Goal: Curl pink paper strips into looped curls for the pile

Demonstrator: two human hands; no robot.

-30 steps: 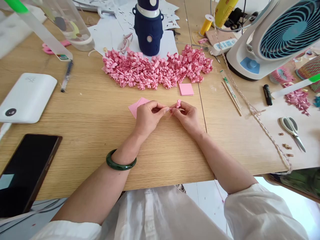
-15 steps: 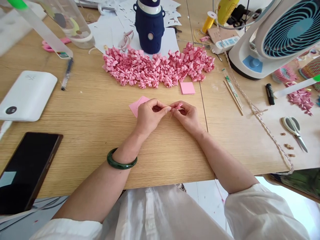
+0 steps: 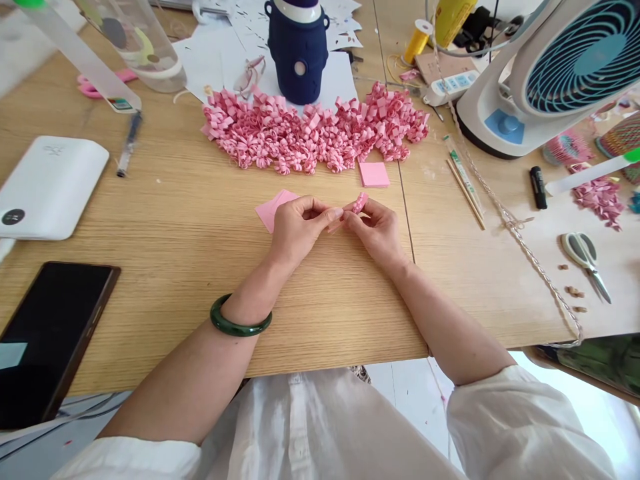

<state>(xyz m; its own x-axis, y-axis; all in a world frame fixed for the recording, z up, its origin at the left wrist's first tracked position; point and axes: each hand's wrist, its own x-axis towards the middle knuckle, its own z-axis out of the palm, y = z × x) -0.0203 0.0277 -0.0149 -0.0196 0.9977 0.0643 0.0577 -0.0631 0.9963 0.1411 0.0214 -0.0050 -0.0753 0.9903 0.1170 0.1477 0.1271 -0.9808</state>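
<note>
Between my two hands is a small looped pink paper piece [image 3: 359,202]. The thumb and fingers of my right hand [image 3: 376,227] pinch it, and its loops stick up above the fingers. My left hand [image 3: 300,227] is closed in a pinch at the tail of the same piece, its thumb close to the right fingertips. Pink paper sheets [image 3: 273,208] lie partly under my left hand. Just beyond my right hand sits a stack of pink paper squares [image 3: 374,175]. A long heap of pink looped paper pieces [image 3: 310,137] stretches behind.
A navy bottle [image 3: 298,57] stands behind the heap. To the right are a fan [image 3: 510,100], wooden sticks [image 3: 465,193], a braided cord [image 3: 535,260], a black marker [image 3: 538,187] and scissors [image 3: 585,263]. At left lie a phone [image 3: 55,333] and a white device [image 3: 55,187].
The looped pink piece now shows more above my right fingers, and a strip shows between the hands. Both hands stay in nearly the same place; the view has shifted slightly.
</note>
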